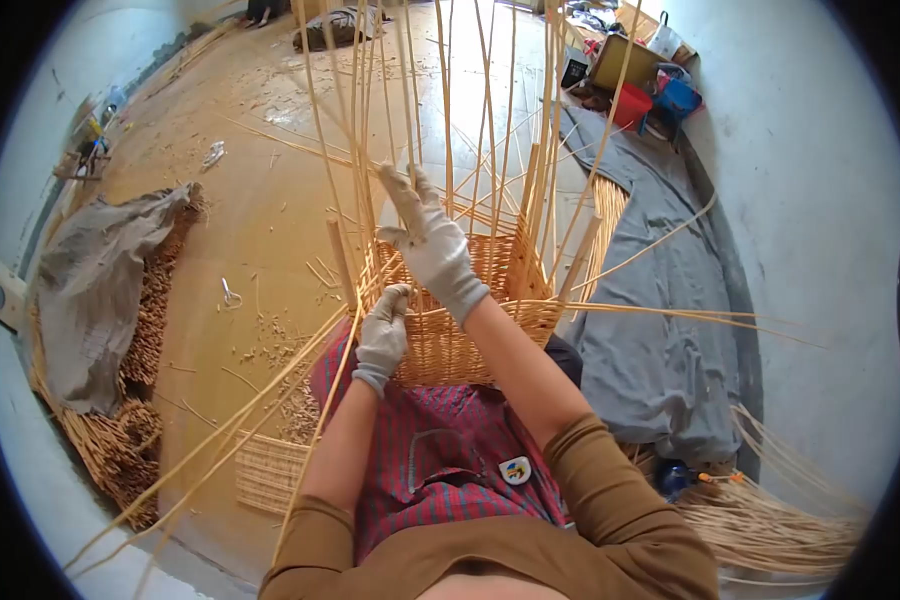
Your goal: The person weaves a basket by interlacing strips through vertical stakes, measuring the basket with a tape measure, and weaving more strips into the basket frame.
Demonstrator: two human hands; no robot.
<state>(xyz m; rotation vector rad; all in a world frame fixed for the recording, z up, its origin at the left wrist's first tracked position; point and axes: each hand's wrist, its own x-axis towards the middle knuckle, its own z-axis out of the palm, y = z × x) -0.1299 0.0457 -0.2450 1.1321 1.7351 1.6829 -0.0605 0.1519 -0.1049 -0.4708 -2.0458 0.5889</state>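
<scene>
A partly woven wicker basket (445, 345) rests on my lap, with tall upright canes rising from its rim and wooden posts at its corners. My left hand (383, 335), in a pale glove, is closed at the basket's near left corner; its fingertips press on the rim weave, and what lies under them is too small to make out. My right hand (430, 235), also gloved, is raised over the basket with fingers spread beside the upright canes. Long loose canes (235, 420) trail from the left corner toward the lower left, others to the right.
Cloth-covered cane bundles (100, 290) lie at the left. A grey cloth (640, 330) covers more canes on the right, near a red bucket (631, 106). A woven panel (268, 472) and cane scraps are on the floor. Loose canes (770, 525) spread at the lower right.
</scene>
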